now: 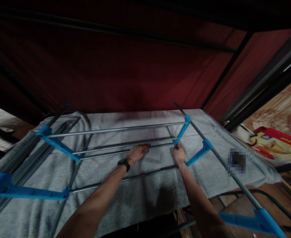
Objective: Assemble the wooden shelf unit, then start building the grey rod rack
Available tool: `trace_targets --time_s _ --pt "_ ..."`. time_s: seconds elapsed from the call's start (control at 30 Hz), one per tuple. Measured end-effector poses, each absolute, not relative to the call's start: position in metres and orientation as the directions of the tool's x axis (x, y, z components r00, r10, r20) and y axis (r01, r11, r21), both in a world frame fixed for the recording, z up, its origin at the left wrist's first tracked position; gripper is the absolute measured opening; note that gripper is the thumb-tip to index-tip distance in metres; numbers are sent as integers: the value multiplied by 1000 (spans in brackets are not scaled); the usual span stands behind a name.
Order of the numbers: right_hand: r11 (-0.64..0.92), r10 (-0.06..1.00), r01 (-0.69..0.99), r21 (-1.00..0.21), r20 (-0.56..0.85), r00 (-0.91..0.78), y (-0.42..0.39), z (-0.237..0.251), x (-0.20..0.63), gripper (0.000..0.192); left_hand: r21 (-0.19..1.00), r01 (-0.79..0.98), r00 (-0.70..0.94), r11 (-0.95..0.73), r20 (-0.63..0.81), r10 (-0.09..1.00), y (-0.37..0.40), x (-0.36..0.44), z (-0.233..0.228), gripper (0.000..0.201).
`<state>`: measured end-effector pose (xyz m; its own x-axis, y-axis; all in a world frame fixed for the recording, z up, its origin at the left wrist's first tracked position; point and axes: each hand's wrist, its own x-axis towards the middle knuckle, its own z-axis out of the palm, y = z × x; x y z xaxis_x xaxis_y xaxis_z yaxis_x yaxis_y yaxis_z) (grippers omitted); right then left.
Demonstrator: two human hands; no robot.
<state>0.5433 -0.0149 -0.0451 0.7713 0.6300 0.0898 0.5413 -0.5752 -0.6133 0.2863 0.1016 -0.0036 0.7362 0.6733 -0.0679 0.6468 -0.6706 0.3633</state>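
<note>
A partly joined rack frame of grey metal tubes and blue plastic brackets lies in front of me. My left hand [136, 153], with a dark watch on its wrist, is closed around a thin metal tube [103, 154] that runs crosswise. At the right end of that tube, my right hand [179, 154] grips the lower end of a blue plastic bracket [182, 132]. My fingers partly hide this joint. Another blue bracket [199, 152] sits just right of my right hand on a long side tube [196, 129]. On the left, a matching bracket [61, 147] bears the tubes' other ends.
A grey blanket [155, 188] covers the surface under the frame. Several loose tubes [33, 162] lie at the left. Dark red fabric [135, 72] with dark bars stands behind. At the right are a red and yellow box [279, 145] and a curved dark tube [271, 198].
</note>
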Motion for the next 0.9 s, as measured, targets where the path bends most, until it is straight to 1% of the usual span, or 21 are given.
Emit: trace_targets --time_s 0.37,0.47,0.63,0.8,0.9 --pt "-570 630 529 -629 78 772 -17 -47 545 60 420 649 728 -634 -98 679 108 285 -3 39" --pt "-565 636 542 -622 91 766 -17 -46 544 60 424 659 721 -622 -118 683 109 285 -4 40" --pt "-597 631 553 -581 85 771 -17 -46 541 59 411 668 720 -620 -151 677 113 288 -7 41" --pt "-584 638 560 -588 94 764 -18 -46 539 63 421 679 713 -601 -184 677 116 290 -8 41" --pt "-583 634 550 -598 89 768 -17 -46 539 64 410 669 724 -619 -170 669 115 290 -8 42"
